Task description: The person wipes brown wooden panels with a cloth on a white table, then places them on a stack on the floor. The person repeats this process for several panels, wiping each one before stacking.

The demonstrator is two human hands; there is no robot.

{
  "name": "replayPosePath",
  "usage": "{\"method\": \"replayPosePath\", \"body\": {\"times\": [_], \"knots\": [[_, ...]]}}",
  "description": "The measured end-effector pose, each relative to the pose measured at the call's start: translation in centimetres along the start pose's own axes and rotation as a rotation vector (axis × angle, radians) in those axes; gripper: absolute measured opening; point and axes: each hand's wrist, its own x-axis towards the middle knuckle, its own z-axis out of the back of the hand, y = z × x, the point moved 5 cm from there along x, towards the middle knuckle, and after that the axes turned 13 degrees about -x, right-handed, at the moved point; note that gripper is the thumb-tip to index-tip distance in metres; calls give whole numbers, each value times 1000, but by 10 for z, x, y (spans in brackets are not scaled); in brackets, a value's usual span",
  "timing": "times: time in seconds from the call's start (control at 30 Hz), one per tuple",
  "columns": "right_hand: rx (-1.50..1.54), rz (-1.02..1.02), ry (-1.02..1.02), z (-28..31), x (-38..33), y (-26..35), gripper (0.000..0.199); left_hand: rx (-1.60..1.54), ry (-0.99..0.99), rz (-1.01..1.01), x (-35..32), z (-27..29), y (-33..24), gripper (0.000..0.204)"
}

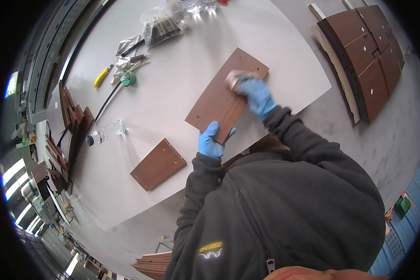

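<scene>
A reddish-brown wooden panel (218, 99) with small holes near its ends is tilted up over the white table. My left hand (212, 141), in a blue glove, grips its near lower edge, thumb on the upper face. On the panel's far right part, my blue-gloved right hand (256, 95) presses a crumpled pale cloth (237, 80); both are blurred by motion. A shorter brown panel (158, 164) with holes lies flat on the table, left of my left hand.
On the white table (172, 100) are a clear bottle (107, 132), a yellow utility knife (102, 76), a green round tool (128, 78) and a plastic bag of dark parts (161, 28). Brown boards (74, 121) pile up at the left edge. More panels (368, 60) stand at the right.
</scene>
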Motion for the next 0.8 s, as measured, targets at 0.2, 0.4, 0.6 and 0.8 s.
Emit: {"method": "replayPosePath", "body": {"times": [0.2, 0.4, 0.6, 0.8], "knots": [[667, -1159, -599, 80, -3, -171, 42, 922, 220, -501, -40, -104, -41, 40], [732, -958, -382, 144, 39, -119, 42, 2350, 935, -1095, -53, -160, -33, 46], [597, -156, 199, 52, 48, 53, 41, 1172, 274, -886, -42, -110, -57, 109], [-8, 57, 186, 14, 45, 64, 39, 33, 147, -126, -30, -42, -44, 108]]}}
